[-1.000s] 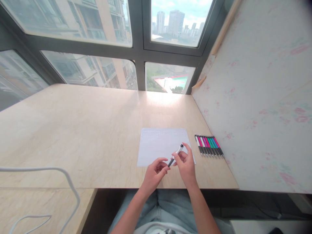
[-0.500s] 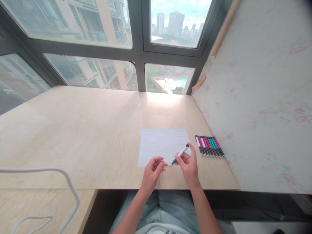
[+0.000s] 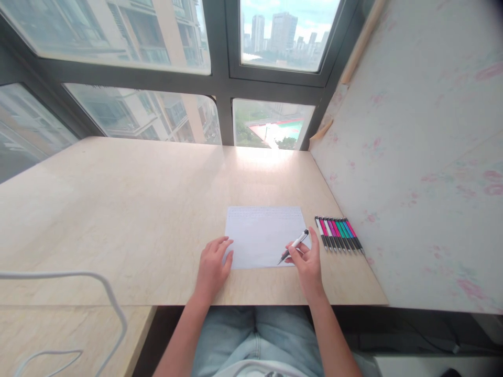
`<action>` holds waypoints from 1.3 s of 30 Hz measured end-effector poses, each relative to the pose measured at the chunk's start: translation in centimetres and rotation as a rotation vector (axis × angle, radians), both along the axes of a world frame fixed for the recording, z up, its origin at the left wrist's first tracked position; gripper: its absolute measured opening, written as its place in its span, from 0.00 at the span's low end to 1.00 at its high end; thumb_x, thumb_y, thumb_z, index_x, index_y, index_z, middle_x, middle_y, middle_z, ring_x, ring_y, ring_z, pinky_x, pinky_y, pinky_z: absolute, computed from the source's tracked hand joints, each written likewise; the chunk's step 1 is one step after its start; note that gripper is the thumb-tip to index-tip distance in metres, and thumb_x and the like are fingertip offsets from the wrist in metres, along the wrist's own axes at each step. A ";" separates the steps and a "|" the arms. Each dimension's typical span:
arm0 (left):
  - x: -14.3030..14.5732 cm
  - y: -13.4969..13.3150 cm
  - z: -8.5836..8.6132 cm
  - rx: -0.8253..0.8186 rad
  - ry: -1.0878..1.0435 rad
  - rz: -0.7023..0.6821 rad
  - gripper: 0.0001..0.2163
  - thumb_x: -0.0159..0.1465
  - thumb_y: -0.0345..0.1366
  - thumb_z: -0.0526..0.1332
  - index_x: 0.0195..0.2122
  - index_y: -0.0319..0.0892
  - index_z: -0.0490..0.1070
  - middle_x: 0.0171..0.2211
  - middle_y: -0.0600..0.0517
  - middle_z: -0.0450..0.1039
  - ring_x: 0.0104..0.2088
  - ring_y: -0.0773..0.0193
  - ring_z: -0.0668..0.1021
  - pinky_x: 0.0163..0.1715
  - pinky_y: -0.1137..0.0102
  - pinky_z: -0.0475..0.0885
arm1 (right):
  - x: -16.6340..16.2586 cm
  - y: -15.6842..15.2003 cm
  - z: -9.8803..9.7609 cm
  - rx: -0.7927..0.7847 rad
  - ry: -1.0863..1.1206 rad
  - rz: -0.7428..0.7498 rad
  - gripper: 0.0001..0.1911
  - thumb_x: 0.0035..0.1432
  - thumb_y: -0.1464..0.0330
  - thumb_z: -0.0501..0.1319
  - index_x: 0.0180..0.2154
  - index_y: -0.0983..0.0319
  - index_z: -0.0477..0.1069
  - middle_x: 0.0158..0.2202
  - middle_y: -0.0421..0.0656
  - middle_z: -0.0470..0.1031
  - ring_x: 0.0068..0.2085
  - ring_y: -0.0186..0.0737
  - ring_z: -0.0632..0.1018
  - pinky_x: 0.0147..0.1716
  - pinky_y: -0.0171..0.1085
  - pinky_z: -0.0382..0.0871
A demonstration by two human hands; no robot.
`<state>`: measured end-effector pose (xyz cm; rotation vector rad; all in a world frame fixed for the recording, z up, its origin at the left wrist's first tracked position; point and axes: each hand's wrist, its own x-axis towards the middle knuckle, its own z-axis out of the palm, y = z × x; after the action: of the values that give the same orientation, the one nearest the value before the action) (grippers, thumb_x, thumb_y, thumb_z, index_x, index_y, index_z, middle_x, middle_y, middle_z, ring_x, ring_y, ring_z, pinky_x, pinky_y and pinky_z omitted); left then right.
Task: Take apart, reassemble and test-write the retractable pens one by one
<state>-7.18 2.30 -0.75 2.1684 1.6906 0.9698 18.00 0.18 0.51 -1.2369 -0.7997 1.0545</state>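
Note:
A white sheet of paper (image 3: pixel 259 235) lies on the wooden tabletop, with lines of small writing along its top edge. My right hand (image 3: pixel 307 262) holds a white pen (image 3: pixel 297 242) with a black grip between thumb and fingers, over the sheet's lower right part. The pen's tip points down and left; whether it touches the paper I cannot tell. At the sheet's lower left edge is my left hand (image 3: pixel 214 266), palm down, its fingers apart and holding nothing. A row of several coloured pens (image 3: pixel 338 234) lies side by side to the right of the sheet.
The tabletop (image 3: pixel 137 209) runs back to a dark-framed window (image 3: pixel 223 84). A flower-patterned wall (image 3: pixel 412 157) stands along the right side. A white cable (image 3: pixel 106 288) loops at the lower left, over a second wooden surface (image 3: pixel 70 324).
My left hand has moved left, away from the pen tip, and turned palm down at the paper's edge. My right hand, still holding the pen, has shifted slightly right.

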 end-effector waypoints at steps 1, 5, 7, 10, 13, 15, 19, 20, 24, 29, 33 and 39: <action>0.0 0.1 -0.1 -0.003 0.070 -0.005 0.12 0.64 0.35 0.56 0.48 0.42 0.73 0.50 0.42 0.73 0.52 0.49 0.72 0.51 0.52 0.66 | 0.1 0.1 -0.3 -0.005 0.006 -0.004 0.44 0.54 0.59 0.66 0.65 0.55 0.44 0.35 0.40 0.76 0.31 0.39 0.79 0.28 0.36 0.74; 0.5 0.0 -0.2 -0.029 0.222 -0.023 0.13 0.64 0.36 0.56 0.48 0.44 0.74 0.55 0.42 0.70 0.53 0.47 0.70 0.50 0.51 0.66 | 0.3 0.1 -1.3 -0.006 0.049 -0.078 0.35 0.53 0.58 0.66 0.59 0.57 0.57 0.35 0.41 0.76 0.32 0.38 0.78 0.26 0.33 0.70; 0.6 -0.1 -0.3 -0.029 0.251 -0.029 0.14 0.64 0.37 0.56 0.49 0.45 0.73 0.57 0.42 0.69 0.54 0.47 0.70 0.51 0.51 0.66 | 0.4 0.0 -1.5 0.013 0.074 -0.115 0.33 0.54 0.59 0.66 0.58 0.55 0.57 0.36 0.41 0.75 0.33 0.38 0.78 0.25 0.31 0.68; 0.4 -0.1 -0.4 -0.030 0.284 -0.032 0.14 0.65 0.37 0.55 0.50 0.44 0.73 0.58 0.42 0.68 0.55 0.47 0.69 0.51 0.51 0.65 | 0.2 -0.2 -1.4 0.036 0.072 -0.098 0.40 0.55 0.60 0.65 0.64 0.52 0.48 0.36 0.40 0.75 0.33 0.38 0.78 0.25 0.32 0.68; 0.2 0.0 -0.6 -0.026 0.291 -0.029 0.14 0.65 0.36 0.55 0.50 0.44 0.72 0.58 0.42 0.68 0.55 0.47 0.69 0.52 0.51 0.65 | 0.1 -0.2 -1.3 0.042 0.037 -0.076 0.42 0.56 0.59 0.65 0.65 0.55 0.46 0.34 0.41 0.75 0.31 0.38 0.78 0.25 0.33 0.68; 0.2 0.1 -0.6 -0.022 0.284 -0.028 0.14 0.65 0.36 0.55 0.50 0.44 0.72 0.57 0.42 0.68 0.55 0.47 0.69 0.51 0.51 0.66 | 0.1 -0.2 -1.4 0.047 0.027 -0.072 0.41 0.55 0.59 0.65 0.64 0.56 0.48 0.34 0.41 0.76 0.30 0.39 0.78 0.25 0.33 0.68; 0.3 0.1 -0.3 -0.017 0.262 -0.029 0.14 0.64 0.36 0.56 0.50 0.44 0.73 0.57 0.42 0.69 0.54 0.46 0.69 0.51 0.50 0.66 | 0.0 -0.2 -1.5 0.076 0.024 -0.038 0.41 0.55 0.61 0.65 0.63 0.56 0.46 0.32 0.40 0.76 0.30 0.38 0.78 0.26 0.33 0.68; 0.3 0.1 -0.3 -0.016 0.255 -0.031 0.14 0.64 0.36 0.56 0.50 0.43 0.73 0.57 0.42 0.69 0.54 0.46 0.69 0.51 0.50 0.66 | -0.1 -0.2 -1.5 0.084 0.024 -0.029 0.41 0.55 0.62 0.65 0.64 0.56 0.45 0.32 0.39 0.76 0.30 0.38 0.79 0.26 0.33 0.68; 0.3 0.1 -0.3 -0.013 0.239 -0.032 0.14 0.64 0.36 0.56 0.49 0.44 0.74 0.56 0.42 0.70 0.54 0.46 0.70 0.51 0.50 0.66 | -0.2 -0.2 -1.5 0.099 -0.003 -0.012 0.42 0.56 0.62 0.64 0.65 0.56 0.43 0.33 0.39 0.76 0.30 0.39 0.79 0.26 0.34 0.68; 0.1 0.2 -0.6 -0.002 0.210 -0.034 0.14 0.64 0.37 0.57 0.49 0.45 0.74 0.56 0.43 0.70 0.54 0.47 0.70 0.52 0.50 0.66 | -0.1 -0.2 -1.7 0.081 -0.023 -0.023 0.39 0.56 0.61 0.64 0.63 0.57 0.46 0.33 0.41 0.76 0.30 0.39 0.79 0.26 0.34 0.69; 0.0 0.2 -0.6 -0.001 0.187 -0.037 0.14 0.63 0.37 0.57 0.48 0.45 0.75 0.56 0.43 0.70 0.54 0.47 0.70 0.52 0.50 0.66 | -0.2 -0.2 -1.7 0.096 -0.013 -0.036 0.41 0.57 0.60 0.63 0.65 0.55 0.43 0.34 0.40 0.76 0.31 0.39 0.79 0.26 0.34 0.69; 0.1 0.2 -0.4 0.001 0.213 -0.037 0.14 0.64 0.37 0.57 0.49 0.44 0.74 0.56 0.43 0.70 0.54 0.48 0.70 0.52 0.51 0.66 | -0.1 -0.1 -1.8 0.087 -0.001 -0.061 0.42 0.55 0.63 0.65 0.64 0.57 0.45 0.33 0.41 0.77 0.31 0.38 0.78 0.26 0.33 0.68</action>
<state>-7.10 2.50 -1.15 2.3673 1.7311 0.7533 17.89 0.11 -1.34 -1.1809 -0.7958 0.9596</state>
